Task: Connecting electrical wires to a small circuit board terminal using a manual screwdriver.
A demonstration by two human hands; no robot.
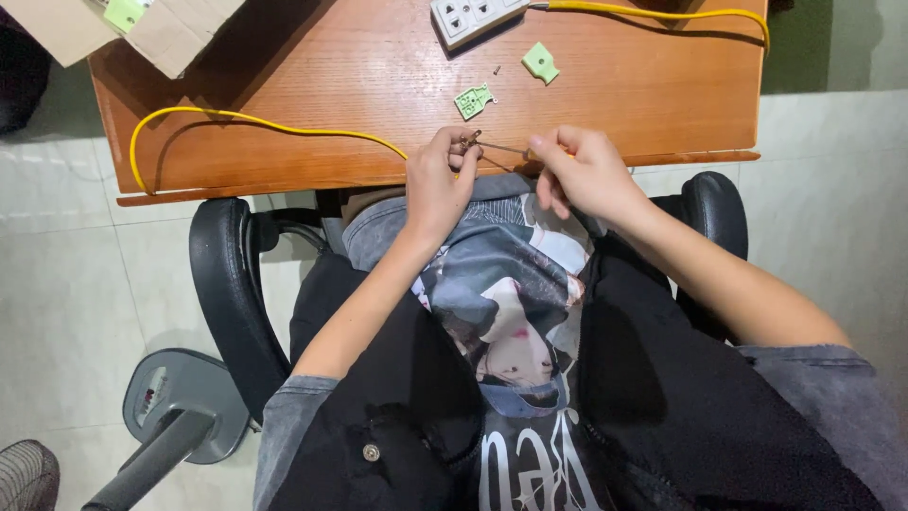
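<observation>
Head view: left hand [437, 185] pinches the bare metal end of the yellow cable [236, 118] at the near edge of the wooden desk [378, 76], fingers closed on it. Right hand [588, 173] grips a thin screwdriver [506, 149], tip at that end. Two green plug shell pieces [475, 100] and a loose screw [497, 70] lie apart mid-desk, so the plug looks unassembled. White power strip [473, 17] at the far edge.
</observation>
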